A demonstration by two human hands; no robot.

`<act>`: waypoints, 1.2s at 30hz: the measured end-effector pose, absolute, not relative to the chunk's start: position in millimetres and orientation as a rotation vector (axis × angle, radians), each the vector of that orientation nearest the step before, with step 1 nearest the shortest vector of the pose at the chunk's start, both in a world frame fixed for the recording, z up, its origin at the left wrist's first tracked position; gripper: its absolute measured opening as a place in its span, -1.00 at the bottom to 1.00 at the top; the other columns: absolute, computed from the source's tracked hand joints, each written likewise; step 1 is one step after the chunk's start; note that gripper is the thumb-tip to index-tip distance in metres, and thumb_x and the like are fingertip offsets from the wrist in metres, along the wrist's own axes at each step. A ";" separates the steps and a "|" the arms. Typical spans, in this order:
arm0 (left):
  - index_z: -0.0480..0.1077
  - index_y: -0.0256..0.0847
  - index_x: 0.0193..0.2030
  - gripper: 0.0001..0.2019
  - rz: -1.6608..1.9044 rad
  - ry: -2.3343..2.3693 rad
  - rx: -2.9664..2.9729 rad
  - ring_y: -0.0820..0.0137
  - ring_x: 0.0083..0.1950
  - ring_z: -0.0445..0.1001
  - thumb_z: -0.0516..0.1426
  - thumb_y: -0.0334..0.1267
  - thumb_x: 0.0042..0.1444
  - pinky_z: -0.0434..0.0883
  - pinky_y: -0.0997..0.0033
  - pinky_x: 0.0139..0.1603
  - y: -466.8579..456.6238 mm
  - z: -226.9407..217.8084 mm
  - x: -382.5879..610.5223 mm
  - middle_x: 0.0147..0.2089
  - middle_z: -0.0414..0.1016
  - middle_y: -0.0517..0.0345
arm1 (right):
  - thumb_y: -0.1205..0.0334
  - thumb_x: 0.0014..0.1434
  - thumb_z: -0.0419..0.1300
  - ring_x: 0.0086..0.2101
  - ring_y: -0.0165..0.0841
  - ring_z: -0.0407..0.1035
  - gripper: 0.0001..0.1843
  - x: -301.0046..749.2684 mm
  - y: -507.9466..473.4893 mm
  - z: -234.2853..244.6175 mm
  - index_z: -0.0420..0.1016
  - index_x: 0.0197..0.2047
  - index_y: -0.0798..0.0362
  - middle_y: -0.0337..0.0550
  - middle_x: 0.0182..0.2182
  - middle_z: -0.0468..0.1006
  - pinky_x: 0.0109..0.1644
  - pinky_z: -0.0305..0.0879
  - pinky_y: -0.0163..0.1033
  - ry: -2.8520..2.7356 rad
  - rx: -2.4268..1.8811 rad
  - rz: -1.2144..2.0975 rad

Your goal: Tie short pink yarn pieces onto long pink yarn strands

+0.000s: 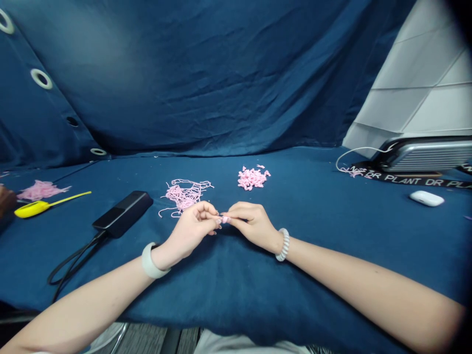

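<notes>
My left hand (195, 225) and my right hand (254, 223) meet above the blue cloth, fingertips pinched together. Between them is a small piece of pink yarn (225, 220), mostly covered by the fingers, so its exact shape is hard to make out. Just behind my left hand lies a loose tangle of pink yarn strands (184, 192). Farther back, beyond my right hand, sits a small heap of short, knotted-looking pink yarn pieces (252, 178).
On the left are a black power bank (123, 214) with a cable, a yellow tool (35, 208) with a thin shaft, and another pink yarn pile (43, 190). A white earbud case (427, 198), a lettered strap (401, 180) and a silver ridged device (431, 155) lie right.
</notes>
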State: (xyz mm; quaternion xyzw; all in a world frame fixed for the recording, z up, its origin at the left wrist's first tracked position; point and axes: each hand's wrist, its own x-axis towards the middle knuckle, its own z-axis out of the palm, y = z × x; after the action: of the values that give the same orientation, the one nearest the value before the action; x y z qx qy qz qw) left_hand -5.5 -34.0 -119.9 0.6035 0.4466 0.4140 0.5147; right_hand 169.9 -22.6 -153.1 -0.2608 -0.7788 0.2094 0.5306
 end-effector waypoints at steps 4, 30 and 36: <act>0.29 -0.25 -0.42 -0.88 1.014 1.061 1.452 0.60 -0.52 0.33 0.19 -0.40 -0.06 0.32 0.64 -0.53 -33.1 -120.4 -7.8 -0.54 0.38 0.32 | 0.31 0.14 0.20 -0.37 -0.41 0.44 -0.87 169.1 -23.7 -153.7 0.60 -0.34 0.05 -0.15 -0.41 0.58 -0.27 0.36 -0.30 -1.849 -0.656 0.511; 0.36 -0.24 -0.45 -0.82 0.943 1.189 1.605 0.49 -0.40 0.34 0.13 -0.18 0.07 0.28 0.57 -0.44 -28.1 -122.4 -7.6 -0.46 0.38 0.20 | 0.32 0.22 0.07 -0.42 -0.44 0.37 -0.75 169.4 -25.0 -148.2 0.50 -0.45 0.11 -0.20 -0.47 0.52 -0.27 0.25 -0.32 -1.892 -0.850 0.601; 0.34 -0.24 -0.40 -0.81 0.934 1.161 1.405 0.48 -0.36 0.38 0.10 -0.14 0.09 0.31 0.56 -0.44 -28.8 -125.2 -6.5 -0.37 0.44 0.16 | 0.31 0.24 0.03 -0.46 -0.45 0.32 -0.70 169.6 -23.7 -149.8 0.37 -0.53 0.10 -0.24 -0.53 0.45 -0.31 0.20 -0.33 -1.872 -0.907 0.569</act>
State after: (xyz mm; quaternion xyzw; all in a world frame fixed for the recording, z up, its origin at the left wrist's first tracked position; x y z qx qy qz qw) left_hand -6.5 -28.8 -125.2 0.5859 0.4841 0.3897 0.5201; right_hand 169.6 -23.7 -149.8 -0.3705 -0.7648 0.2327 0.4730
